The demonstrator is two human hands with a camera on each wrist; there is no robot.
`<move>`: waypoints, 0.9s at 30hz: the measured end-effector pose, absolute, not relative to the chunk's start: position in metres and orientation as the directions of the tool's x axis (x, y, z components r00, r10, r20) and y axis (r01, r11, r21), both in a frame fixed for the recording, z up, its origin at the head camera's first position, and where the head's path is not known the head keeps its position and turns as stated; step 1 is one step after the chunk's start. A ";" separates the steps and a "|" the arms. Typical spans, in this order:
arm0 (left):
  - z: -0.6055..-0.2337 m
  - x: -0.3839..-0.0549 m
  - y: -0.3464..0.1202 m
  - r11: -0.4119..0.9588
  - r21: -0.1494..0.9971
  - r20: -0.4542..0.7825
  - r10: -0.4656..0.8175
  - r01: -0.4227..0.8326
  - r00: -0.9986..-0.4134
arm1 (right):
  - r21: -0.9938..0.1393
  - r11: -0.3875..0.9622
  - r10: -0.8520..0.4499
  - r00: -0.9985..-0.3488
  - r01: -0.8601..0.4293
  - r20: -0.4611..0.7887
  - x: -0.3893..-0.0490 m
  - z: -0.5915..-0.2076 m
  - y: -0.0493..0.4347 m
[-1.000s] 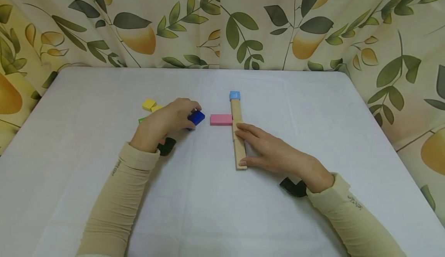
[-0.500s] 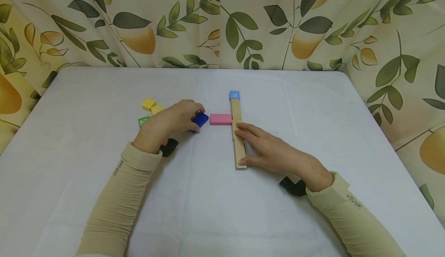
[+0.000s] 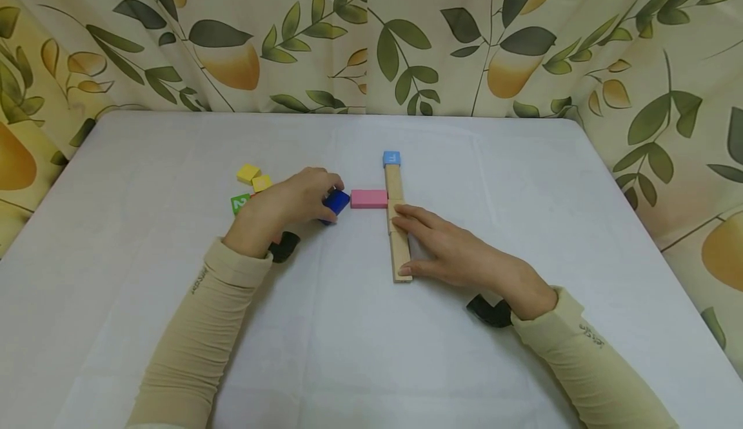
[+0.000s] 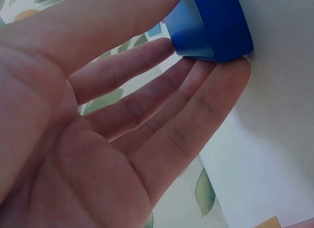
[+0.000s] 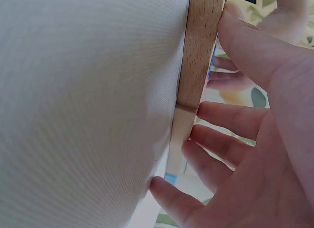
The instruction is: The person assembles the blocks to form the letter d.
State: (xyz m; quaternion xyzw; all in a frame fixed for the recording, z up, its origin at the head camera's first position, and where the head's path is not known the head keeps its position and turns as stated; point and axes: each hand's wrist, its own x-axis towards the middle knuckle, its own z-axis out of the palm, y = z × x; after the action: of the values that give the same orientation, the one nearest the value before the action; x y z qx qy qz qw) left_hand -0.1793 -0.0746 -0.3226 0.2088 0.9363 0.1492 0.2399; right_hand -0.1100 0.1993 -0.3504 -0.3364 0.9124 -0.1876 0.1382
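Note:
My left hand [image 3: 284, 203] pinches a dark blue block [image 3: 336, 202] between thumb and fingers. In the left wrist view the blue block [image 4: 228, 26] sits at the fingertips, tilted. Its corner is right at the left end of a pink block [image 3: 369, 199]. That pink block's right end meets a column of plain wooden blocks [image 3: 400, 258] topped by a light blue cube [image 3: 391, 158]. My right hand [image 3: 453, 251] rests its extended fingertips and thumb along the column's right side. The right wrist view shows those fingertips against the wooden blocks [image 5: 198, 51].
Two yellow blocks [image 3: 248, 173] and a green block marked 2 [image 3: 240, 204] lie left of my left hand, which partly hides a red piece. Everything is on a white-covered table [image 3: 360, 351], with a leaf-patterned curtain [image 3: 325, 16] behind and at both sides.
My left hand has slid the blue block a little right and toward me, up to the pink block's end. More of the green block shows. My right hand stays put.

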 end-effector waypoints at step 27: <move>-0.311 -0.182 -0.100 0.845 0.469 -0.321 0.434 0.256 -0.842 | -0.428 0.707 -0.663 -0.738 -0.563 -0.124 -0.109 -0.351 0.200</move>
State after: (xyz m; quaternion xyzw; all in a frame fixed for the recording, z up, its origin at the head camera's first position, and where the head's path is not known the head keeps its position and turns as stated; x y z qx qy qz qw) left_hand -0.1821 -0.1003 -0.3108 0.1842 0.9366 0.2087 0.2126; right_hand -0.1092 0.1999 -0.3509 -0.3357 0.9137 -0.1845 0.1355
